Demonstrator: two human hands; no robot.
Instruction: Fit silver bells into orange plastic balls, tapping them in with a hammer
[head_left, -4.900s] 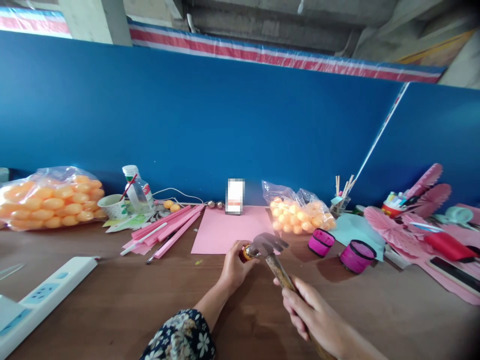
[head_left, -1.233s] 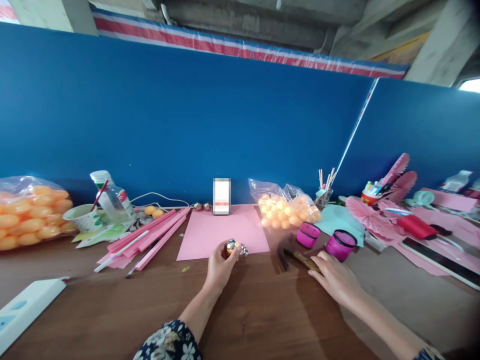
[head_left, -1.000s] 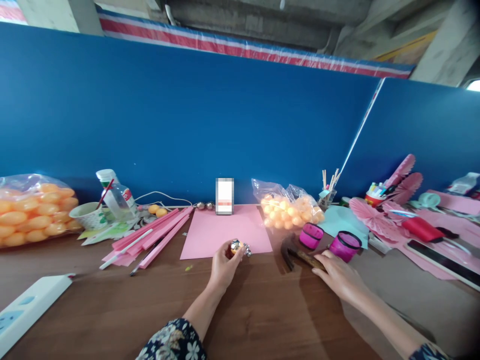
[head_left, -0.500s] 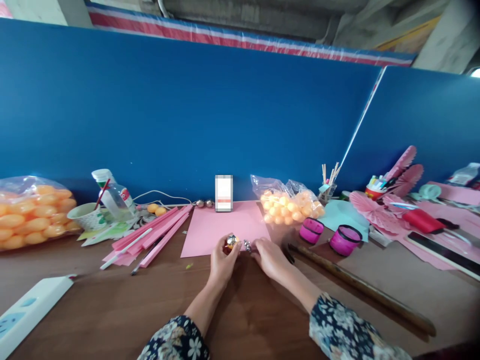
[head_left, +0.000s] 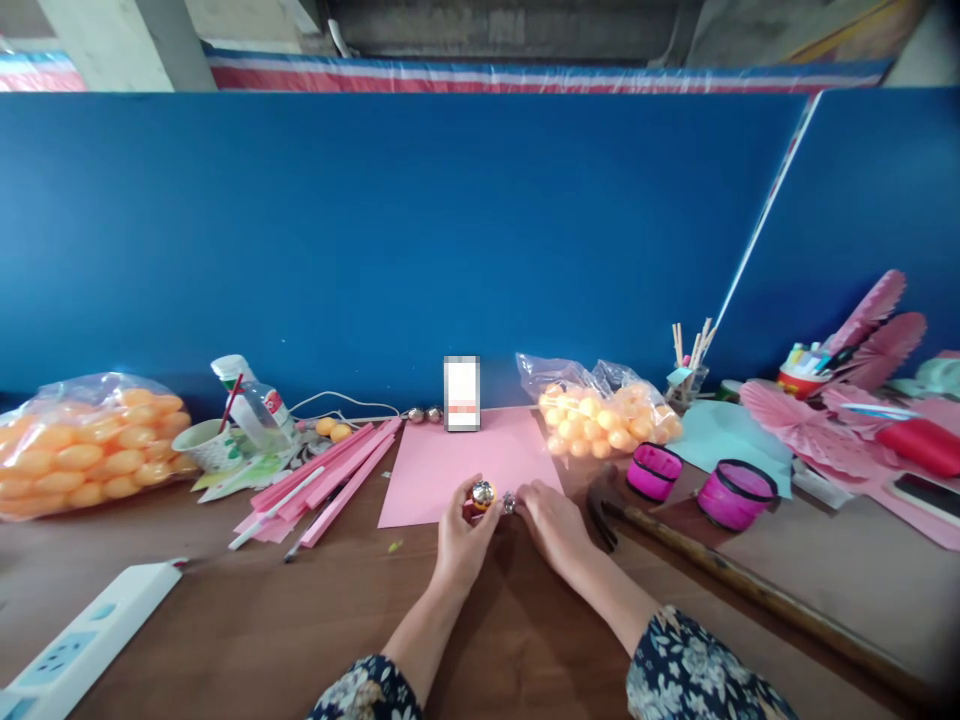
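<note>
My left hand (head_left: 463, 532) is closed around a shiny metallic ball (head_left: 484, 493) with silver and yellow-gold showing on it. My right hand (head_left: 553, 525) is closed too, its fingertips pinching a small shiny silver piece (head_left: 509, 503) whose exact kind is too small to tell. The two hands are close together, with the silver piece just right of the ball. Both are over the near edge of a pink sheet (head_left: 450, 480) lying on the brown table. Behind them a phone-like device (head_left: 462, 395) stands upright, its screen blurred out.
Two silver balls (head_left: 424, 414) sit by the blue partition (head_left: 405, 240). Bags of orange balls (head_left: 592, 420) lie behind and far left. Pink strips (head_left: 322, 480) lie left, near a power strip (head_left: 82, 635). On the right are magenta rings (head_left: 739, 495) and a wooden-handled hammer (head_left: 735, 570).
The view has shifted, so the table's contents appear farther right. Both hands keep their grips, and the silver piece now looks a little closer to the ball.
</note>
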